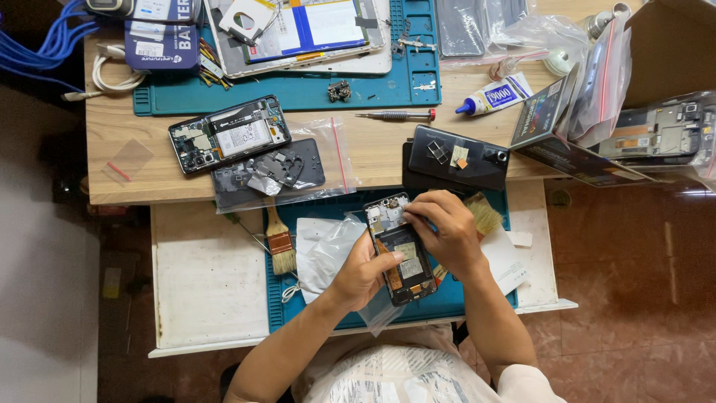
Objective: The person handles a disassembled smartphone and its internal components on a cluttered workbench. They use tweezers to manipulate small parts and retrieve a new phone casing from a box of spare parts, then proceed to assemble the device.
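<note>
Both our hands meet over the opened phone (401, 250) at the centre of the view, just toward six o'clock. Our left hand (365, 272) comes in from seven o'clock and is closed around the phone's left edge, thumb lying over its lower half, holding it tilted above the teal work mat (313, 313). Our right hand (446, 230) comes in from five o'clock with its fingers curled and pinched together at the phone's upper right corner; we cannot tell what, if anything, is nipped between the fingertips. The phone has its back off, showing boards at the top and a dark panel with pale labels below.

Under the left hand lies a crumpled clear plastic bag (324, 250). At nine o'clock from the phone a small paintbrush (279, 240) rests on the mat's edge, and a second brush (485, 216) pokes out at three o'clock behind the right hand. Just at twelve o'clock sits a dark back cover (456, 158) on the wooden bench (373, 145). Toward eleven o'clock another stripped phone (230, 134) lies beside a bagged dark frame (270, 170). Further at twelve o'clock we see a red-handled screwdriver (395, 115), and at one o'clock a glue tube (496, 95) with a blue tip.
</note>
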